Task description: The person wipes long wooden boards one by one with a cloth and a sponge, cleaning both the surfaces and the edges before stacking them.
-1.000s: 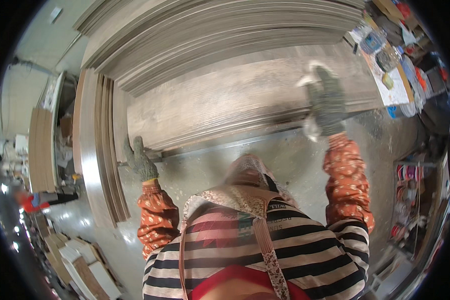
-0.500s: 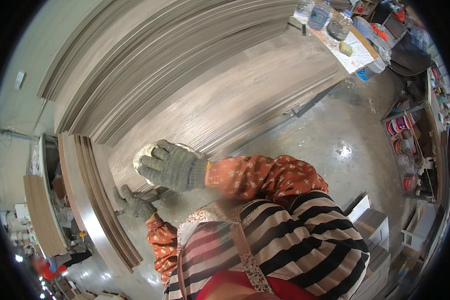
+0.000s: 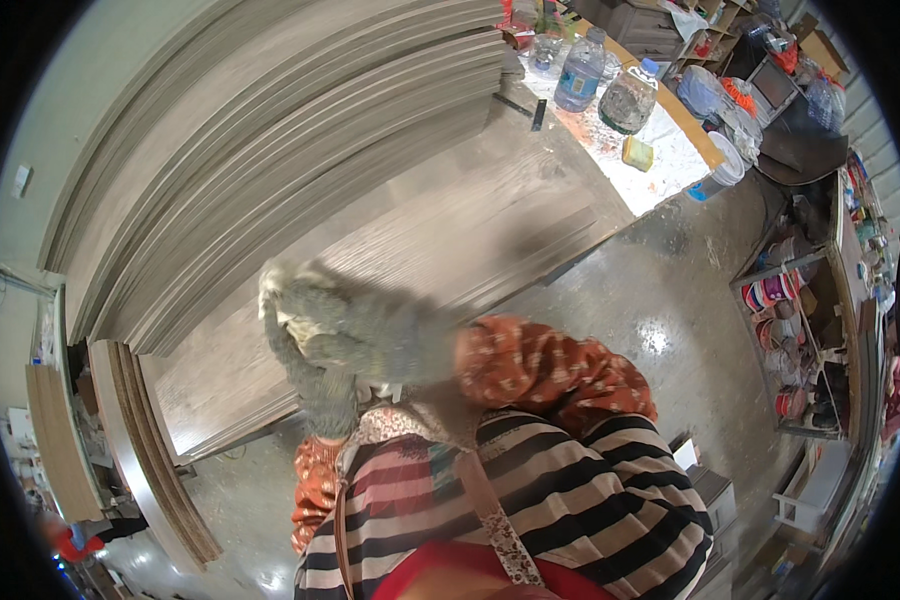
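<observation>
Both my hands wear grey knit gloves and come together over the near edge of the wood-grain board stack. My right hand (image 3: 355,315), smeared by motion, is closed on a crumpled white cloth (image 3: 302,326). From below, my left hand (image 3: 318,380) reaches up to the same cloth, its fingers bent around the cloth's left side. Part of the cloth is hidden by the gloves. Beneath the hands lies the top wood-grain board (image 3: 400,250), greyish brown, with a shadow on it.
Taller stacks of boards (image 3: 300,130) rise beyond. At the far right, a white-topped table (image 3: 665,180) carries plastic bottles (image 3: 580,75) and a yellow sponge (image 3: 637,153). Several boards (image 3: 145,440) stand on edge at left. A shelf with spools (image 3: 770,290) stands at right.
My left hand has risen from beside the boards to the cloth in my right hand. The view has shifted, bringing more of the table into sight.
</observation>
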The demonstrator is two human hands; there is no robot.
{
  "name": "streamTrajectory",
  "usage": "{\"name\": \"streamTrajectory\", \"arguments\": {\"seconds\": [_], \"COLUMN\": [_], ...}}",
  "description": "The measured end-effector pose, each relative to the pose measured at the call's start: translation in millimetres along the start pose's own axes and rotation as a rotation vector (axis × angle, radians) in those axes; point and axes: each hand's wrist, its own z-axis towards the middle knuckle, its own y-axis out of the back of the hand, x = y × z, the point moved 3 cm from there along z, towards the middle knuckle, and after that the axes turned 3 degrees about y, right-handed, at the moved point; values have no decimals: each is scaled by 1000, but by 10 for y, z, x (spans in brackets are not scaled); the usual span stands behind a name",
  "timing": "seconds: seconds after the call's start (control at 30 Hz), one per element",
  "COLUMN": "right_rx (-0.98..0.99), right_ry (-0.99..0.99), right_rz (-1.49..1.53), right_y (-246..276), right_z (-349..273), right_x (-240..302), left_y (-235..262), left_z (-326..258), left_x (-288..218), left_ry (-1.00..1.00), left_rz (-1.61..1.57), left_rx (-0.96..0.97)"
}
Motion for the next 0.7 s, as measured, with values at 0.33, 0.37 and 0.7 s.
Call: {"name": "streamTrajectory", "arguments": {"seconds": [0.33,0.37,0.7], "right_rx": [-159,-40,-302], "right_ry": [-289,-299,-441], "right_rz": [-1564,-1603,-1044], "right_y": [4560,4771,4677], "right_z": [-1381,-1479,-1492], "right_x": [-321,-392,-408], "left_y": [102,211,2182], "left_z": [98,114,-153], "left_x": [-95,-103,495], "left_ry": [444,389,221], "left_rz": [-124,22,800], "left_rx": [-199,-191,-296]}}
